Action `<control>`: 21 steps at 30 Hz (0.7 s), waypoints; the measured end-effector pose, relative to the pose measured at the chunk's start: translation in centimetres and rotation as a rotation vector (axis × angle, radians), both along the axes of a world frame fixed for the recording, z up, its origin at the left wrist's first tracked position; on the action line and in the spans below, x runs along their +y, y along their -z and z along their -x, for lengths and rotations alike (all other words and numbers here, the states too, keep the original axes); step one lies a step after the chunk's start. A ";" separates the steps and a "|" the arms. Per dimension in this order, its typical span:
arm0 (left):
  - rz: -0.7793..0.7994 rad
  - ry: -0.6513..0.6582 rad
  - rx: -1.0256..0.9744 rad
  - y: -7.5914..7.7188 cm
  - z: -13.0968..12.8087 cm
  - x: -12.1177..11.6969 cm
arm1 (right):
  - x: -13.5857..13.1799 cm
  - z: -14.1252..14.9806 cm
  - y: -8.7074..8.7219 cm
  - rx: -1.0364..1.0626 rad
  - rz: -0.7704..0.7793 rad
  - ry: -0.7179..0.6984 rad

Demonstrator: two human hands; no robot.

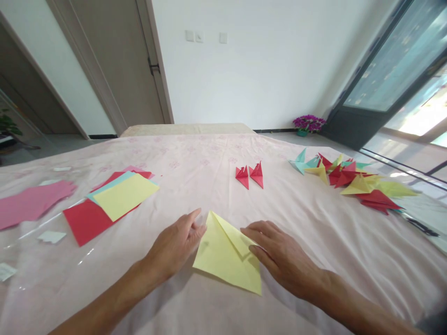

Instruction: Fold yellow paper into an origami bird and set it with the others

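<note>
A yellow sheet of paper (pixel 223 265) lies in front of me, with its upper right side folded over as a narrow triangular flap. My left hand (pixel 176 242) rests beside the sheet's left edge near the top corner. Its index finger and thumb are a little apart, and the thumb tip is at the paper's edge; the other fingers are mostly hidden. On the right side, my right hand (pixel 279 256) has its thumb and fingers on the folded flap's edge. Beyond the sheet stand two small red folded paper cranes (pixel 248 176).
Coloured paper sheets (pixel 125 195) lie stacked at the left, near pink sheets (pixel 35 202) on clear plastic. Several folded cranes (pixel 344 176) are heaped at the right, with a black-handled tool (pixel 421 225) nearby. A wrinkled pink cloth (pixel 195 158) covers the table.
</note>
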State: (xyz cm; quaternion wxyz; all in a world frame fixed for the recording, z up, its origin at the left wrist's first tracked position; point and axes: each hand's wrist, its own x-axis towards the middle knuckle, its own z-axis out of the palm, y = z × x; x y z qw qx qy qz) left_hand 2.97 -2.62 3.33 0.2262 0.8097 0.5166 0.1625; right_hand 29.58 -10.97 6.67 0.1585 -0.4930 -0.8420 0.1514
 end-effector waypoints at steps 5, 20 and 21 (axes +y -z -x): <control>0.430 -0.056 -0.263 0.7 0.9 -2.7 | 0.9 1.4 2.0 0.004 0.113 0.059; -0.257 0.246 0.572 -6.2 -3.1 7.2 | 2.7 6.9 1.9 0.234 0.288 -0.114; -0.283 0.272 0.590 -5.9 -3.9 7.1 | 3.2 6.5 2.3 0.217 0.255 -0.112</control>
